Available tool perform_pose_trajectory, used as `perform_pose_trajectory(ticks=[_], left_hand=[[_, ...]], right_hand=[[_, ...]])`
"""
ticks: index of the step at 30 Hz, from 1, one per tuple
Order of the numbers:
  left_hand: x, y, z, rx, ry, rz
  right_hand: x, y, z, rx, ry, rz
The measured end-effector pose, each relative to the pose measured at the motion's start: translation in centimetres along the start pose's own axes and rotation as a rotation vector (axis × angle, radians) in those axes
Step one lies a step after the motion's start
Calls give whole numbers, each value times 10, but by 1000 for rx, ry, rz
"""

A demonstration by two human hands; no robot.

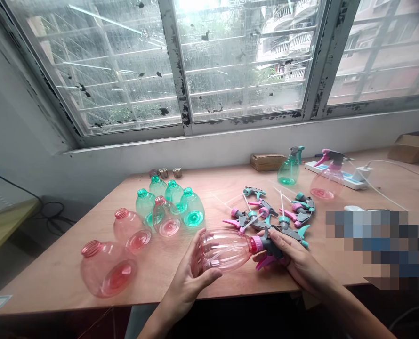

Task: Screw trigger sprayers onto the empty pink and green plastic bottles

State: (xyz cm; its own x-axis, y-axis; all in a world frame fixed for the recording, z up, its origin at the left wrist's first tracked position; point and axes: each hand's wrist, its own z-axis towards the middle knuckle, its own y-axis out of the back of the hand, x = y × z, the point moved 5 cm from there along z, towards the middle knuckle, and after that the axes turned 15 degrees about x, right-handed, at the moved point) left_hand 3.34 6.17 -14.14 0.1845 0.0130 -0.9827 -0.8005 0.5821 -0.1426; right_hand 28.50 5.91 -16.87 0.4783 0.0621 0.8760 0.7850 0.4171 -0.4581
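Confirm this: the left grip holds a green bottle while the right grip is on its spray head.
Wrong colour: the head view shows the bottle is pink, not green. The left grip does hold it, with the right grip on its spray head.

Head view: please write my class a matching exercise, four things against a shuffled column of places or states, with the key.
1. Pink ribbed clear-plastic bottle
2. Green open-necked clear-plastic bottles
3. White oblong power strip
4. Loose grey, pink and teal plastic spray heads

A. Has a white plug inserted
B. Jumbled on the tan table
C. Held sideways between left hand and right hand
D. Standing without spray heads

1-C, 2-D, 3-A, 4-B
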Motion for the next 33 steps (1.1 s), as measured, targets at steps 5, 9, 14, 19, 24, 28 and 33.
perform_pose_trajectory(ticks=[5,9,14,19,24,28,33], left_hand=[[-2,-1,-3,-15,-35,56],[-3,-4,-3,7,-43,48],[-1,-5,-6,11,-53,42],[-2,-7,-7,38,-38,73],[-2,-6,-3,43,-7,64],[-4,-5,-4,41,-7,93],[-4,-6,-6,71,-22,131]], right_hand=[[1,1,0,-4,-3,0],[1,4,-1,8,-9,3],[2,6,-1,-1,-18,-13],[4,5,2,2,-44,-18],[5,6,0,-53,-46,2],[2,4,-3,-23,-80,15],[19,4,-6,-25,-24,-140]])
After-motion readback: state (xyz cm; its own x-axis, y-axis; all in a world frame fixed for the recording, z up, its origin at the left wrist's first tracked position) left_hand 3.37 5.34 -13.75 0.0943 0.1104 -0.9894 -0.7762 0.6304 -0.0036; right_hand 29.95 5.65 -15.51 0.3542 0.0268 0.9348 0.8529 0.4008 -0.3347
